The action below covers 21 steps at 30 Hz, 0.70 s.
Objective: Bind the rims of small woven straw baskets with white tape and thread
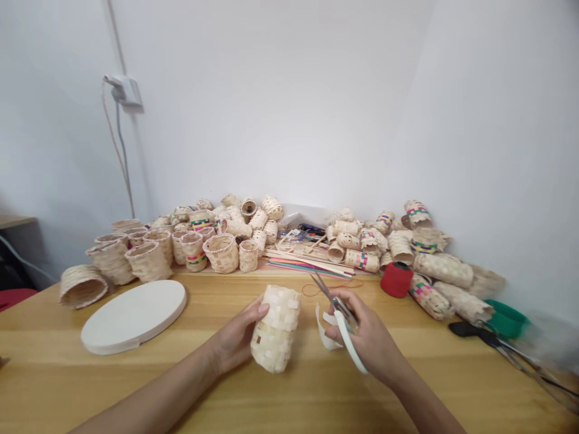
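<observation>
View: head camera, looking forward and down at the bench.
Left hand (235, 337): grasping a pale woven-strip cylinder (275, 328), fingers laid against its near side.
Right hand (368, 337): clenched on white-handled steel scissors (337, 310), blades angled up and away, just beside the cylinder; contact not evident.
Offcuts: curled white strip offcuts (326, 333) lie just below the blades; contact with the bench cannot be told.
Bench: light wooden bench (136, 392) carries a round white board (133, 316) left of the hands.
Rear: heaped pale woven baskets (149, 259), some with multicoloured bands, flat coloured strips (307, 266), and a red thread spool (397, 279).
</observation>
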{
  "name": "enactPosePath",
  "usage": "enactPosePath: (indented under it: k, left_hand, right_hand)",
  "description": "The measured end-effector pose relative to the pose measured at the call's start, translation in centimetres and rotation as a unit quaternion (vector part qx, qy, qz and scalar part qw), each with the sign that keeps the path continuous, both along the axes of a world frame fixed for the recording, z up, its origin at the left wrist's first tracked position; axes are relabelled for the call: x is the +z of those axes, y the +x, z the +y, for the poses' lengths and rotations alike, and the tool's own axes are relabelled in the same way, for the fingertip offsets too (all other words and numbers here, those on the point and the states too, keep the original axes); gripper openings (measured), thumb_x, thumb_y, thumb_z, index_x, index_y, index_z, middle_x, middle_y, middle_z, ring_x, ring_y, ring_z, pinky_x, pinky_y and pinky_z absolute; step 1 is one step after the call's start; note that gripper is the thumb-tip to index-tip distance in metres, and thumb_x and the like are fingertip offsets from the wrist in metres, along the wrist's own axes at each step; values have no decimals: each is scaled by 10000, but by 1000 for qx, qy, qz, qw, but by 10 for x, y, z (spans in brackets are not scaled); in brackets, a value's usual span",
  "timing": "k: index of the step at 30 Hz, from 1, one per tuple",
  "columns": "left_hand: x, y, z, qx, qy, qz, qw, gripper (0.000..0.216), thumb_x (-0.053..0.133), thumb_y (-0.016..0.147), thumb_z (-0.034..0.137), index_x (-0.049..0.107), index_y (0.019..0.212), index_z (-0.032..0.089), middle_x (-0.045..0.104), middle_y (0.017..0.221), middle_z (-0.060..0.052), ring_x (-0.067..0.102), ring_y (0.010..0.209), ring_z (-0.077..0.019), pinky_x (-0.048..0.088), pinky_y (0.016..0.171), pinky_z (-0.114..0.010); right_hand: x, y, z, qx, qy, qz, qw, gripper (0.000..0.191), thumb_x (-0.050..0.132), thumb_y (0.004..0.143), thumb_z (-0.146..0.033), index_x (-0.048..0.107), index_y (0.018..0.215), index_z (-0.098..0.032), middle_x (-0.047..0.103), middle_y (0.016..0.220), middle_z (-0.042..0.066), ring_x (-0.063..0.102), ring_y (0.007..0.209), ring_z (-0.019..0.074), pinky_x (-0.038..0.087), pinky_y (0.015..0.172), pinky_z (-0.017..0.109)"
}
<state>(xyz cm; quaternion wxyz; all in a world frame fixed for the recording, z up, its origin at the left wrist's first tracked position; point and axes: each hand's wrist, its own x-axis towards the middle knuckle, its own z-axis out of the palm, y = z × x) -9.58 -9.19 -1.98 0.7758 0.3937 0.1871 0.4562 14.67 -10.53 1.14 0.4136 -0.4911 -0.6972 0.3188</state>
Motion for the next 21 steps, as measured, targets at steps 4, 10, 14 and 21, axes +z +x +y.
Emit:
enactPosePath:
  k: [4,10,14,21]
  left_hand:
    - [-2,-4,2,-23,-16,12,1000,451,656,783,419,621,1132,137,714,976,-117,669,854,-248,478,757,-328]
    - [-3,-3,3,4,-11,13,1000,292,637,821,362,688,966,115,734,810,-78,670,710,-191,475,685,-265]
    - [-3,-2,3,9,10,15,1000,288,641,821,307,672,1046,131,735,886,-76,669,741,-194,475,672,-254]
    - [-3,-4,7,22,29,29,999,361,640,823,265,610,1172,174,688,1086,-76,635,958,-208,467,807,-258]
  right_hand:
    - [1,3,1,25,52,-84,995,448,719,647,-221,574,1071,-249,656,1005,25,610,903,232,455,818,355]
    - [-6,0,0,59,113,-135,983,434,713,670,-218,584,1084,-243,658,1056,49,606,950,244,456,833,356]
    - [-5,-2,-1,65,133,-165,975,417,715,693,-232,575,1086,-231,663,1039,51,611,917,228,457,807,338]
    - [-5,-1,-2,75,162,-185,966,427,720,711,-266,572,1110,-229,664,1038,62,612,921,232,460,800,341]
